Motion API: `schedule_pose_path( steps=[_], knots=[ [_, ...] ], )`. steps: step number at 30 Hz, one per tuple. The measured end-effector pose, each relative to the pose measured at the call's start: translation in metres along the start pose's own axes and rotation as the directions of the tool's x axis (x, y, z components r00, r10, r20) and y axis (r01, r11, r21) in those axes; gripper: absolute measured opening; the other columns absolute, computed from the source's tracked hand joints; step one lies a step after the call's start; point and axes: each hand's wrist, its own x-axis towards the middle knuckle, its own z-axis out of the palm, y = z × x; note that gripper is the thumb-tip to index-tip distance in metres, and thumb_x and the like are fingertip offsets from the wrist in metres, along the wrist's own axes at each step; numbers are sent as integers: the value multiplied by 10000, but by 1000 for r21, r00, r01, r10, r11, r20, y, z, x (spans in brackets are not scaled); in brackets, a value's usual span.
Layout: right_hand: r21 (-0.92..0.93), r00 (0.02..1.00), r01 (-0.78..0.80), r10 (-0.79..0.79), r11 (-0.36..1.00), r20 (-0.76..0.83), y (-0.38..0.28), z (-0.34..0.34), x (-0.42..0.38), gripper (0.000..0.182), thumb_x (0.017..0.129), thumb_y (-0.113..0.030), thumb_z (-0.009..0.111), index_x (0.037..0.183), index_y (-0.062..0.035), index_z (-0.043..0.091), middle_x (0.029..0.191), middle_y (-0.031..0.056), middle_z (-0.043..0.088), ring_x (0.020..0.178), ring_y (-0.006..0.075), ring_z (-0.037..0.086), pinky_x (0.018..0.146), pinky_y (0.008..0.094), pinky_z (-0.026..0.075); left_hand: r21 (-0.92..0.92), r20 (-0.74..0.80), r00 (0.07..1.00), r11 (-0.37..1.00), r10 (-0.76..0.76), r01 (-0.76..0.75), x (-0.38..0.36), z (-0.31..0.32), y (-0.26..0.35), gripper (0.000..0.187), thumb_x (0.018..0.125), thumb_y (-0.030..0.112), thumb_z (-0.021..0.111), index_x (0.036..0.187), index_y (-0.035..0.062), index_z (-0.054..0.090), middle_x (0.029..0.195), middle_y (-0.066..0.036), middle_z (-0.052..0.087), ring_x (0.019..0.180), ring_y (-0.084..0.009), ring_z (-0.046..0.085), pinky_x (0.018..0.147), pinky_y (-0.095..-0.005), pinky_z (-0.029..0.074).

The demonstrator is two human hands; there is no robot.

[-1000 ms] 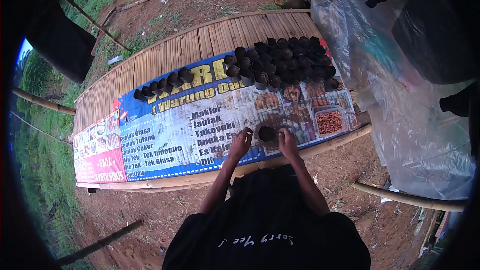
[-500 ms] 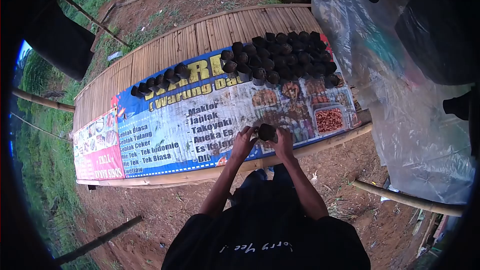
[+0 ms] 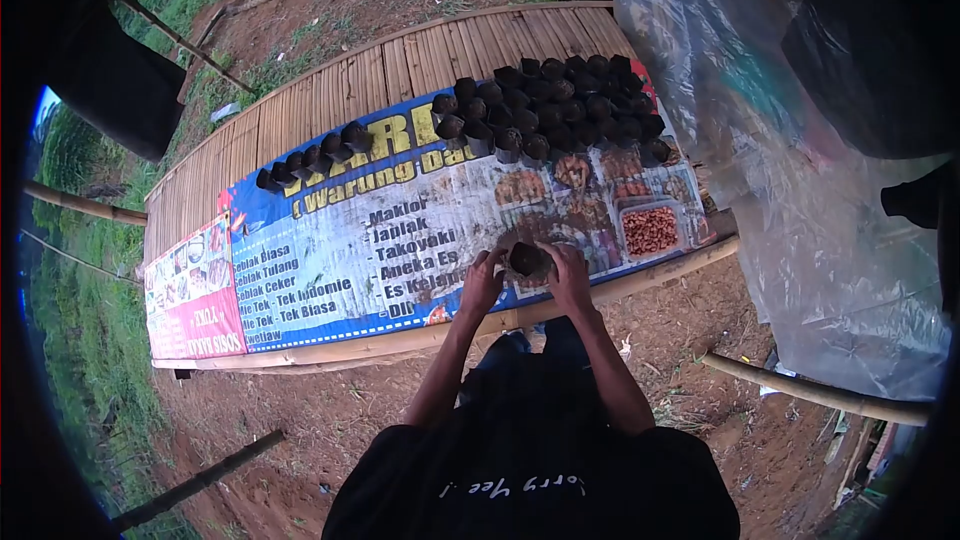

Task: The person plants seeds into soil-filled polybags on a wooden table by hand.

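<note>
Just below centre of the frame, a black pot [image 3: 528, 260] shows its open mouth between 2 bare hands! The left hand [image 3: 484, 282] curls its fingers by the left side, the right hand [image 3: 569, 283] curls its own by the right rim; whether either truly grips, I can't tell. Under it runs a printed banner [image 3: 330, 250] on the bamboo tabletop [image 3: 420, 52], black pots [image 3: 548, 115] clustering upper right of centre.
</note>
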Motion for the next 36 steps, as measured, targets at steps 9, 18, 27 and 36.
schedule_pose_path(
  steps=[9, 18, 27, 36],
  knots=[
    [-387, 975, 221, -210, 895, 72, -17, -10, 9, 332, 818, -72, 569, 1049, -260, 717, 1273, 104, 476, 1124, 296, 457, 950, 445, 366, -105, -167, 985, 994, -46, 29, 0, 5, 18, 295, 791, -9, 589, 1077, 60, 605, 897, -135, 654, 886, -325, 635, 785, -403, 507],
    [-495, 952, 301, -284, 815, 111, -24, 8, 6, 257, 772, -124, 628, 996, -212, 719, 1268, 126, 481, 1122, 313, 447, 939, 491, 349, -146, -166, 976, 982, -142, 118, -9, 0, 15, 303, 780, -3, 612, 1074, 65, 584, 887, -149, 631, 864, -357, 617, 742, -430, 498],
    [-500, 949, 300, -305, 812, 75, -16, 24, 1, 198, 830, -139, 581, 989, -129, 698, 1274, 184, 462, 1195, 384, 409, 993, 571, 299, -126, -191, 978, 990, -81, 57, -12, 7, 9, 262, 795, 32, 615, 1055, 66, 599, 885, -157, 638, 852, -355, 623, 747, -431, 500],
    [-26, 986, 88, -83, 996, 146, 6, -13, 25, 274, 775, -57, 613, 1017, -148, 705, 1199, 122, 536, 1062, 310, 536, 857, 431, 449, -117, -209, 969, 988, -128, 105, 9, -5, 19, 202, 857, 186, 623, 996, 40, 611, 809, -188, 643, 768, -352, 642, 686, -441, 503]
  ],
)
